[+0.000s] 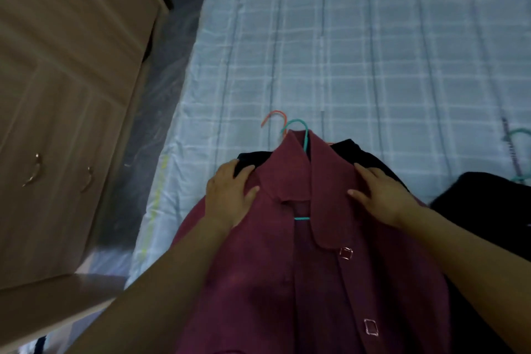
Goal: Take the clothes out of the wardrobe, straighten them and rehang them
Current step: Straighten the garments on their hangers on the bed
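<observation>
A maroon collared shirt (316,282) with square buttons lies flat on the bed, hung on a teal hanger (301,132) whose hook pokes out above the collar. My left hand (230,195) rests flat on the shirt's left shoulder, fingers spread. My right hand (382,192) lies flat on the right shoulder. Under the shirt is a black garment (356,152) on an orange hanger (273,118), only its hook showing.
The bed (373,52) has a light blue checked cover. A beige wardrobe (63,95) with two metal handles stands at the left, a narrow floor gap between it and the bed. Another dark garment (488,204) and a teal hanger (520,135) lie at the right edge.
</observation>
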### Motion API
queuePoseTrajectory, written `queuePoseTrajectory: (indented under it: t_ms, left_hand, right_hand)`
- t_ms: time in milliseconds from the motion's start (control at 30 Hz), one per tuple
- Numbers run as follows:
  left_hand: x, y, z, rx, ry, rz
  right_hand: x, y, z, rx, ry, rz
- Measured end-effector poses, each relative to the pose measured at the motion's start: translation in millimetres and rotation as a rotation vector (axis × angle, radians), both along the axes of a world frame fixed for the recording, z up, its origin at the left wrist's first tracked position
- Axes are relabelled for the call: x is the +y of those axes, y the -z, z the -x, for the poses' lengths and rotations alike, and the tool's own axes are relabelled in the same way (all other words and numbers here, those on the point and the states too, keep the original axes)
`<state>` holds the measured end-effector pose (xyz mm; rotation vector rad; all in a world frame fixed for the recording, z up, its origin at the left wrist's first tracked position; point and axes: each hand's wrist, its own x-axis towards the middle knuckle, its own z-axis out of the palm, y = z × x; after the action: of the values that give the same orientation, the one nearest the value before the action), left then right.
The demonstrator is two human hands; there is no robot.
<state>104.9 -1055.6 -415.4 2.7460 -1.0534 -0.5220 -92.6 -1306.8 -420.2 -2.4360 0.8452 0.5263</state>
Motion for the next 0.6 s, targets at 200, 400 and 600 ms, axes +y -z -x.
queuePoseTrajectory:
  t_ms: [200,400,600]
  left_hand:
    - [-2,26,-1,-0.111,-0.012,0.064]
    - [9,1,13,0.064,-0.015,0.096]
    - [41,-64,57,0.218,-0.187,0.209]
  right_hand:
    - [11,8,13,-0.181,0.112,0.006]
    - [37,-7,42,-0.322,0.186,-0.005]
    - [62,-54,80,-0.469,0.214,-0.025]
